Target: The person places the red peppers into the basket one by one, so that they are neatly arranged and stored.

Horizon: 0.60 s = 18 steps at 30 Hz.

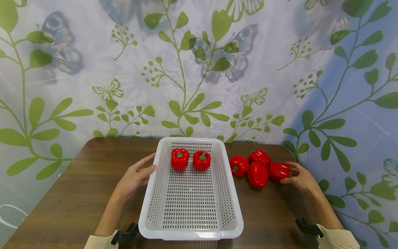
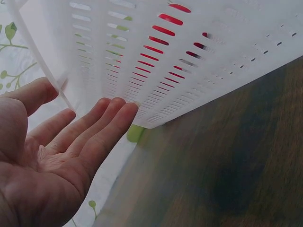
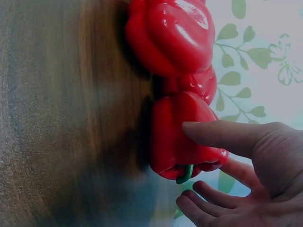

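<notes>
A white perforated plastic basket point(image 1: 190, 233) stands on the table, with two red bell peppers point(image 1: 179, 162) point(image 1: 201, 163) upright at its far end. My left hand point(image 1: 132, 180) is at the basket's left side, its fingers point(image 2: 106, 130) extended against or close by the outer wall. Right of the basket lie several more red bell peppers point(image 1: 257, 175) in a cluster. My right hand point(image 1: 301, 178) has thumb and index finger on either side of the rightmost bell pepper point(image 3: 170, 127), which lies on its side, green stem towards the palm. The other fingers stay off it.
The dark wooden table point(image 1: 93, 180) reaches back to a hanging cloth point(image 1: 133, 69) printed with leaves and butterflies. The same cloth runs along the right side. A white cord point(image 1: 9, 221) shows at the far left. Both wrists wear black straps point(image 1: 125, 235).
</notes>
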Tool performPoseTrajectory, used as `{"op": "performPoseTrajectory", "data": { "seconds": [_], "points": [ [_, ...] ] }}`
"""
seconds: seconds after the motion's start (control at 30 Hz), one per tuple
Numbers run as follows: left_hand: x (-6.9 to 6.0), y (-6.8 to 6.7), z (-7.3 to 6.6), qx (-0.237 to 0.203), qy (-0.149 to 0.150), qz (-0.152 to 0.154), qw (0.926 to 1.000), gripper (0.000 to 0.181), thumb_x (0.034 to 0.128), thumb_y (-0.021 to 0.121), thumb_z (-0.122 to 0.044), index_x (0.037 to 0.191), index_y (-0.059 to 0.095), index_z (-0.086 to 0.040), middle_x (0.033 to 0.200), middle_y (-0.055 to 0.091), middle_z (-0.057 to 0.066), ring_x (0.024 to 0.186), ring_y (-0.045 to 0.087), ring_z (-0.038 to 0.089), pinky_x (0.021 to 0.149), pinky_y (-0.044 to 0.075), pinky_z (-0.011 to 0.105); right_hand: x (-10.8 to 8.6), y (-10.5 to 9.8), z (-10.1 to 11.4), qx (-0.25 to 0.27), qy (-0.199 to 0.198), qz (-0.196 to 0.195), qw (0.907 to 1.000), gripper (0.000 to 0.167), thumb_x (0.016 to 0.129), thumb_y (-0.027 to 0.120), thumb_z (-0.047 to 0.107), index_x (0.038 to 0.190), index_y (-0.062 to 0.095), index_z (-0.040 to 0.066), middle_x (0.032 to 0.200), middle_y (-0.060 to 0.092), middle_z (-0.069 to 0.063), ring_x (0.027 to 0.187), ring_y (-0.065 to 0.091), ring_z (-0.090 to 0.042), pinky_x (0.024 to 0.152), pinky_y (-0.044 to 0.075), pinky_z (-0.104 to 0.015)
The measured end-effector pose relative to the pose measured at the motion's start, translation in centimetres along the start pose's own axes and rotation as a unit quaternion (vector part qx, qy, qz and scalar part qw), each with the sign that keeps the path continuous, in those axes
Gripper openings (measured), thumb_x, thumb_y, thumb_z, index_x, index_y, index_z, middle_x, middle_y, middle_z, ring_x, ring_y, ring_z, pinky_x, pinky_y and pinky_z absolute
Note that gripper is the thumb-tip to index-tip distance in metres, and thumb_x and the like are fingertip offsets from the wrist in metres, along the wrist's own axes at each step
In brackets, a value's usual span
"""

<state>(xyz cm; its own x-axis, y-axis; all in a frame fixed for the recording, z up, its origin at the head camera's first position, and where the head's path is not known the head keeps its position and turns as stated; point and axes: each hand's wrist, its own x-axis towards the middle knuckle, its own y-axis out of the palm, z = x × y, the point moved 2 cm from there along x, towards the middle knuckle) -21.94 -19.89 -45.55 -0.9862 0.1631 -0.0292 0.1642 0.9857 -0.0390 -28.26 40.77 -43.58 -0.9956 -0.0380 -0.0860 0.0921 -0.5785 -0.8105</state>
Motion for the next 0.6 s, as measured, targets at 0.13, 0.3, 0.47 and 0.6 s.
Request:
{"op": "performPoseTrajectory", "data": {
  "seconds": [0.13, 0.3, 0.47, 0.6],
  "points": [
    [-0.05, -0.03, 0.01, -0.001, -0.002, 0.000, 1.0000, 0.061, 0.1016, 0.063, -0.032, 0.157, 0.038, -0.026, 0.138, 0.062, 0.024, 0.111, 0.071, 0.035, 0.092, 0.060, 0.047, -0.14, 0.15, -0.10, 0.001, 0.003, -0.007, 1.0000, 0.088, 0.084, 0.082, 0.032, 0.150, 0.036, -0.005, 0.145, 0.042, -0.042, 0.130, 0.045, -0.057, 0.096, 0.051, -0.062],
    [-0.04, -0.05, 0.07, 0.000, -0.002, -0.001, 1.0000, 0.061, 0.1016, 0.063, -0.032, 0.157, 0.039, -0.026, 0.138, 0.061, 0.025, 0.111, 0.071, 0.036, 0.092, 0.060, 0.047, -0.31, 0.17, -0.29, -0.002, 0.002, -0.017, 0.9998, 0.085, 0.085, 0.081, 0.034, 0.147, 0.039, -0.006, 0.143, 0.045, -0.042, 0.129, 0.048, -0.056, 0.093, 0.053, -0.061],
    [-0.02, -0.07, 0.05, 0.001, -0.002, -0.002, 1.0000, 0.060, 0.1017, 0.063, -0.033, 0.157, 0.039, -0.026, 0.137, 0.062, 0.024, 0.111, 0.071, 0.036, 0.091, 0.060, 0.047, -0.48, 0.12, -0.25, -0.003, 0.008, -0.021, 0.9998, 0.085, 0.086, 0.080, 0.036, 0.146, 0.039, -0.007, 0.142, 0.047, -0.041, 0.128, 0.049, -0.056, 0.091, 0.054, -0.059],
    [-0.02, -0.06, 0.01, 0.001, -0.001, -0.001, 1.0000, 0.060, 0.1020, 0.062, -0.032, 0.157, 0.039, -0.026, 0.137, 0.062, 0.024, 0.111, 0.071, 0.036, 0.091, 0.060, 0.048, -0.62, 0.00, -0.11, -0.005, 0.005, -0.029, 0.9996, 0.083, 0.087, 0.079, 0.037, 0.144, 0.040, -0.007, 0.141, 0.049, -0.040, 0.126, 0.051, -0.055, 0.088, 0.055, -0.056]
  ]
}}
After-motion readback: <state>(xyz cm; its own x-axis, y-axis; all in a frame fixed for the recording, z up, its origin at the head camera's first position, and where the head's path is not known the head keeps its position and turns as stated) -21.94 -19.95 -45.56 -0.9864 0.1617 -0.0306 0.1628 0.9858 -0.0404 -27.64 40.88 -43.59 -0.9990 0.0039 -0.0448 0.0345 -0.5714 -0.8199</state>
